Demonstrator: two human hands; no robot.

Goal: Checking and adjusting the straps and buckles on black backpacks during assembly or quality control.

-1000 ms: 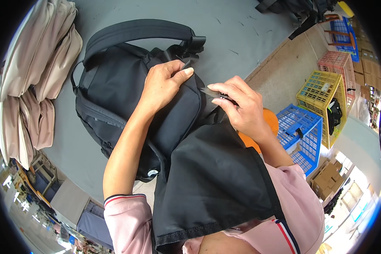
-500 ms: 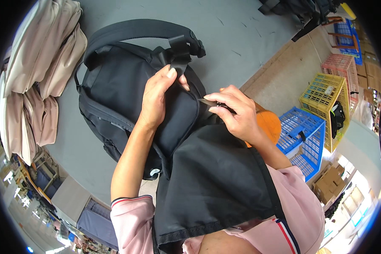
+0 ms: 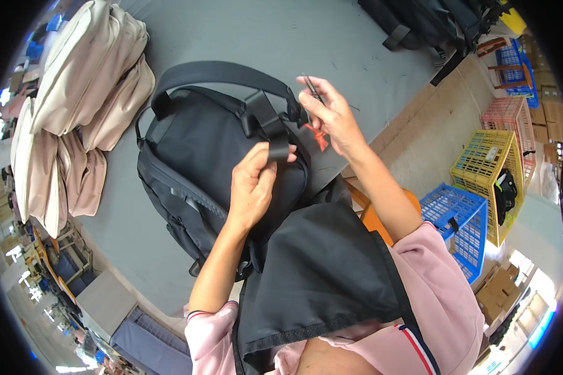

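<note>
Left hand pinched on a strap; a thin tool is gripped by the right hand.
Tool barely legible; backpack partly hidden by black cloth; beige bags piled beside.

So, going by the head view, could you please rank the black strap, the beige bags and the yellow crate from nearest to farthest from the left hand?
1. Black strap: pinched in the left hand.
2. Beige bags: upper left on the table.
3. Yellow crate: far right, on the floor.
</note>
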